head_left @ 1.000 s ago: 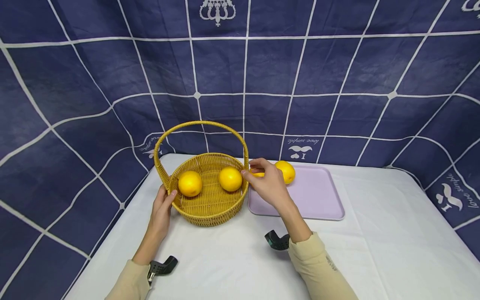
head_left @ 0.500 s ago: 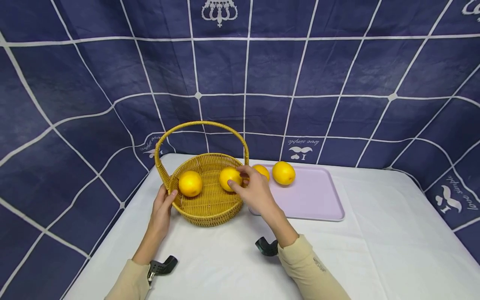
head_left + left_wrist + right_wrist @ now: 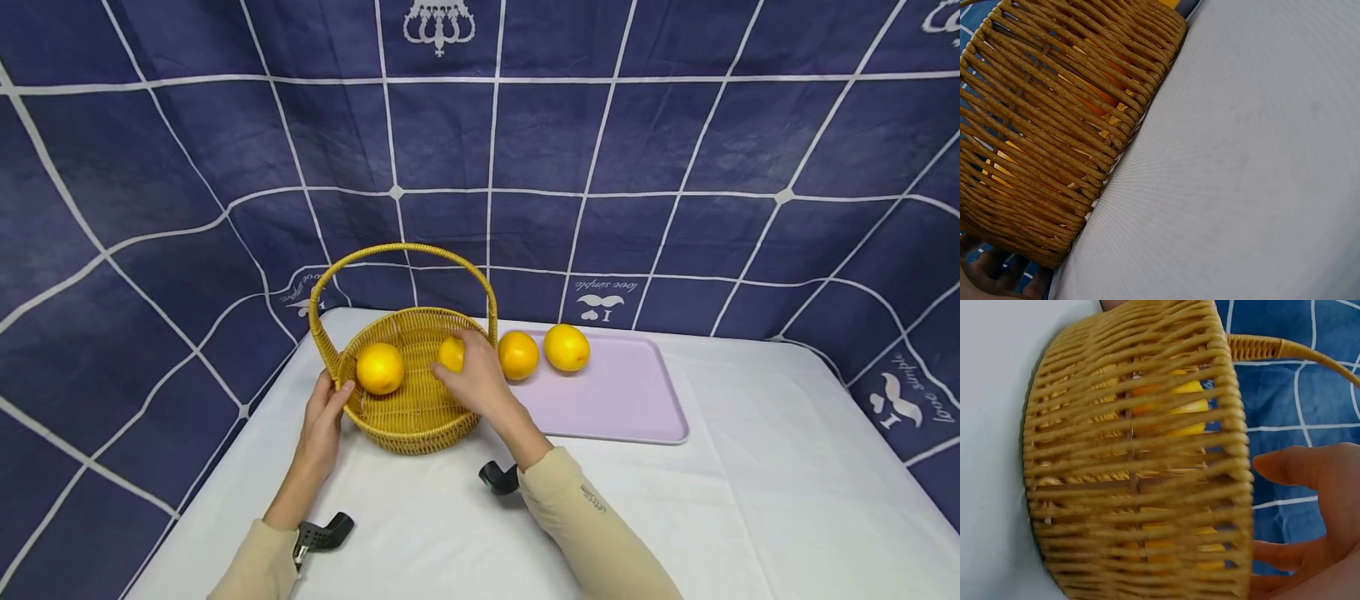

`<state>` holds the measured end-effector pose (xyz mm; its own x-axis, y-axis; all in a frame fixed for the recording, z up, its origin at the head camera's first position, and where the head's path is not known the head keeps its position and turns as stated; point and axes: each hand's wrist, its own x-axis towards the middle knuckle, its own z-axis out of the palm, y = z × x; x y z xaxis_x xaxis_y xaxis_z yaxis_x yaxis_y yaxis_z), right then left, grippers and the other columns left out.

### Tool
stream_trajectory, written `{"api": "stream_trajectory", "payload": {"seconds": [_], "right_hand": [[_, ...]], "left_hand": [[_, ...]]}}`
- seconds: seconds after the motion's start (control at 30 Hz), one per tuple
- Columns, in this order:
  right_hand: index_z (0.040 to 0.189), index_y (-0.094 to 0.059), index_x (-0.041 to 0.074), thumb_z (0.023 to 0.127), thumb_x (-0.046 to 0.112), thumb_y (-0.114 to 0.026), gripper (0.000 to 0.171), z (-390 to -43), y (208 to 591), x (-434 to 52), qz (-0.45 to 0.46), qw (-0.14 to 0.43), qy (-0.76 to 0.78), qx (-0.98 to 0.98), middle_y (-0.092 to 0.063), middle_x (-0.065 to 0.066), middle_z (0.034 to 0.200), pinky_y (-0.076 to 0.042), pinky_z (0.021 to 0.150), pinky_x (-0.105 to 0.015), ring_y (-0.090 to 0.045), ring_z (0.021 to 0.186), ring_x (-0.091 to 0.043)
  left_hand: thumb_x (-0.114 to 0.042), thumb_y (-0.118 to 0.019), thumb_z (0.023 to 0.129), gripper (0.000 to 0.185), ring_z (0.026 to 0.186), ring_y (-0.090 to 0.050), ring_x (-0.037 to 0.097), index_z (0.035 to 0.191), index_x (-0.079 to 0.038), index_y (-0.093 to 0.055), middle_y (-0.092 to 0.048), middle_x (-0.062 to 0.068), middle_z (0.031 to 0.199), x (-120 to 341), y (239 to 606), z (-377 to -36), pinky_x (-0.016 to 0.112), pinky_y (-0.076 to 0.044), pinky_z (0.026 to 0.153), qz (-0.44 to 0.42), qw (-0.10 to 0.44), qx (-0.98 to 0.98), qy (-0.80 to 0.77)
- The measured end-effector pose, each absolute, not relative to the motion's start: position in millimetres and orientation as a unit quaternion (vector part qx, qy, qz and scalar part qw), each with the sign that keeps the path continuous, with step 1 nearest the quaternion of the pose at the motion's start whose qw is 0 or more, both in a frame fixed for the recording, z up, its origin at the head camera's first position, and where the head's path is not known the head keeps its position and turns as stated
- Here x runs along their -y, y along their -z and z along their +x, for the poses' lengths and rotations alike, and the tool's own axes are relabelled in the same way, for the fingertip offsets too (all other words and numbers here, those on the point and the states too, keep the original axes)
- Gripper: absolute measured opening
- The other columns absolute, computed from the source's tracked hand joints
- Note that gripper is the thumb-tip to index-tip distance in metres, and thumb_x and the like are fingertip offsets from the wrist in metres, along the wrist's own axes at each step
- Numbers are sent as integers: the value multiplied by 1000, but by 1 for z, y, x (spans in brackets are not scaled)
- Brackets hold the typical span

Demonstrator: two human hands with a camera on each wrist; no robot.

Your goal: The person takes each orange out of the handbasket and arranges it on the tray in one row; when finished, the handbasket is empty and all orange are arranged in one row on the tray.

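Observation:
My left hand (image 3: 324,421) holds the wicker basket (image 3: 420,444) at its left rim, thumb over the edge and fingers against the outside. In the left wrist view, fingers (image 3: 1000,272) of this hand show beside the weave. An orange (image 3: 380,368) lies in the basket's left side. Over the basket's right side, my right hand (image 3: 480,375) spreads its thumb and fingers about a second orange (image 3: 451,354), partly covering it. In the right wrist view the right thumb (image 3: 1285,465) is at rim height, apart from the fruit seen through the weave.
A pale purple tray (image 3: 615,400) lies right of the basket, with two oranges at its left end, one (image 3: 518,356) close to the basket and one (image 3: 567,347) farther right. The tall basket handle (image 3: 405,246) arches over the back. A blue grid-patterned cloth (image 3: 675,150) hangs behind.
My right hand has moved left from beside the tray's oranges to over the right orange in the basket. An orange on the tray has come into full view. The left hand has stayed put.

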<state>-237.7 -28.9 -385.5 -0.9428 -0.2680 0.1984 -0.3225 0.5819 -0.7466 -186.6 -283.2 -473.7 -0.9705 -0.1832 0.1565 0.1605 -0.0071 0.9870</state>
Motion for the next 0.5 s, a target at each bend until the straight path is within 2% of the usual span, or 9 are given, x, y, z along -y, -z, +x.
{"api": "stream_trajectory", "payload": {"seconds": [0.23, 0.5], "right_hand": [[149, -54, -2, 93, 30, -78, 69, -251, 388, 44, 184, 31, -350, 918, -54, -22, 150, -43, 118, -49, -53, 139, -38], [142, -64, 8, 90, 22, -83, 57, -260, 393, 45, 202, -3, -339, 919, -66, -16, 137, -50, 109, -47, -61, 126, -34]], "left_hand": [[-26, -45, 113, 57, 149, -34, 15, 165, -9, -27, -35, 14, 165, 283, 473, -186, 14, -30, 115, 6, 125, 686, 717], [-26, -44, 114, 57, 148, -35, 16, 165, -8, -28, -36, 13, 164, 283, 473, -186, 13, -30, 114, 2, 121, 690, 714]]}}
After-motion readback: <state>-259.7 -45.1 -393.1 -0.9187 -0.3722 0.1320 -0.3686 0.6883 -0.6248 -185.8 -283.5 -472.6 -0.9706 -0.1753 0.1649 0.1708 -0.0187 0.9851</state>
